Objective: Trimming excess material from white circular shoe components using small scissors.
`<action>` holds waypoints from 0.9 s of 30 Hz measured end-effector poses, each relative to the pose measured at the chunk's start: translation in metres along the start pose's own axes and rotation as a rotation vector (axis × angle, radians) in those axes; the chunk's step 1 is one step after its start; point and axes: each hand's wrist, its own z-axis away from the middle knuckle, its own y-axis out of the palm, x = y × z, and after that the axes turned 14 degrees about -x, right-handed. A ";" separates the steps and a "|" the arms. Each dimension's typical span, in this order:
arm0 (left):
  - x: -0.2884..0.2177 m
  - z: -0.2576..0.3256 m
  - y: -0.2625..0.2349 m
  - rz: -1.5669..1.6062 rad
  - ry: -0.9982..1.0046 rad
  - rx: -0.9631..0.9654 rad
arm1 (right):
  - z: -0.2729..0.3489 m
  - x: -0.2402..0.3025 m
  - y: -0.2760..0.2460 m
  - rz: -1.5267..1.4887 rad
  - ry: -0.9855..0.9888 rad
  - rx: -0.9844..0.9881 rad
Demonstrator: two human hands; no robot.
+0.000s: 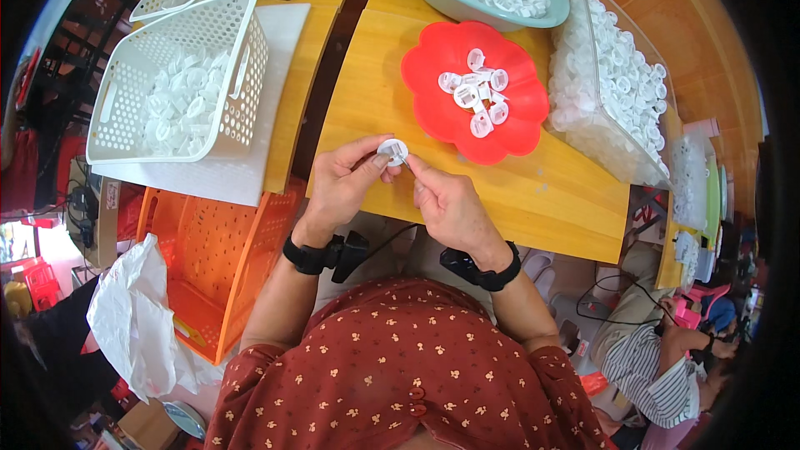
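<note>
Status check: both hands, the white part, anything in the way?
Left hand pinching round white part. Right hand at its edge, grip unclear. Red dish beyond, not blocking.

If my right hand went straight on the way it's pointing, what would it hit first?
Most likely the round white piece pinched in your left hand; your right hand looks very close to it, though depth is unclear.

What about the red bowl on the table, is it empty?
No, several small white pieces lie in the middle of the red bowl.
</note>
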 end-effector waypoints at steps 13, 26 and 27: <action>0.000 0.001 0.004 -0.098 -0.001 -0.011 | -0.002 0.014 -0.008 0.273 -0.038 0.025; -0.001 0.003 0.007 -0.146 0.041 -0.033 | -0.007 0.016 -0.004 0.469 -0.152 0.102; -0.002 0.003 0.008 -0.188 0.076 -0.020 | -0.009 0.019 -0.004 0.471 -0.150 0.102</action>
